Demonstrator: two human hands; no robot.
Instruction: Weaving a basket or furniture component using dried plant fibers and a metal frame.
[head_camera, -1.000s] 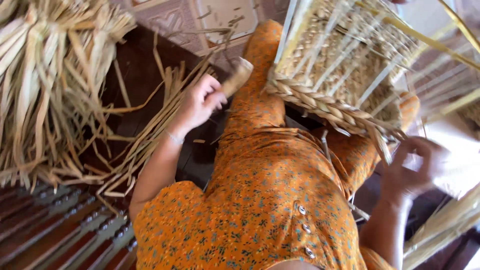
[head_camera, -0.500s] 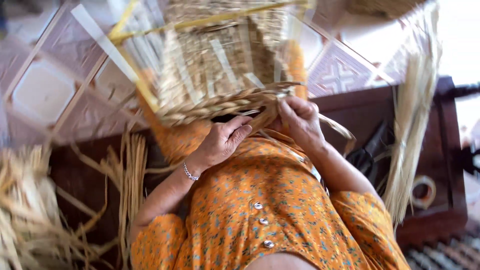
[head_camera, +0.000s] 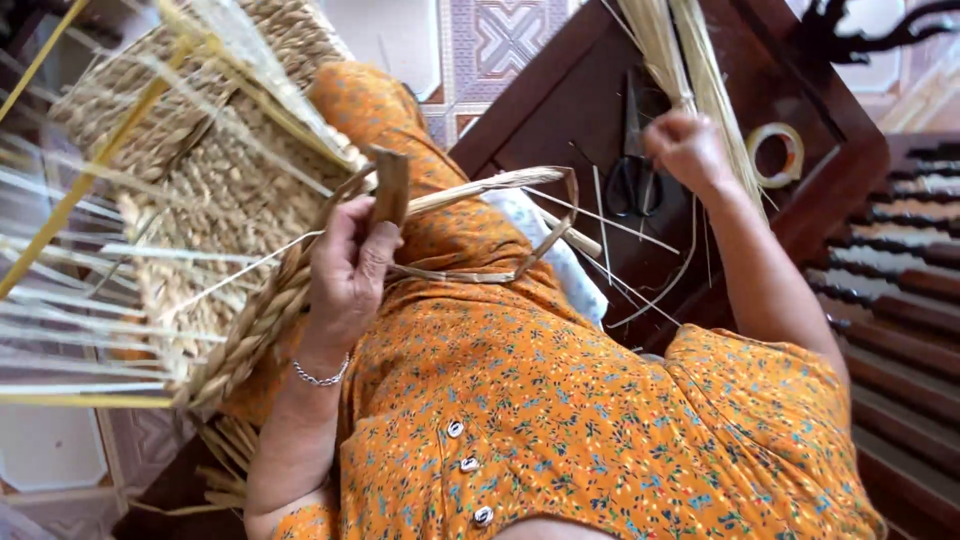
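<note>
While the half-woven basket (head_camera: 215, 190) rests on the lap, the left hand (head_camera: 350, 270) grips its braided rim; the right hand (head_camera: 685, 150), earlier there too, now clenches straw stalks (head_camera: 690, 70) well apart.

You sit over a dark red-brown wooden platform (head_camera: 800, 150); its polished boards run to the far right, and a slatted wooden section (head_camera: 900, 280) lies at the right edge; beyond the platform's far end you see a floor of patterned tiles (head_camera: 500, 40) in pink and white; daylight falls bright across the pale tiles (head_camera: 50, 450) at near left.
</note>
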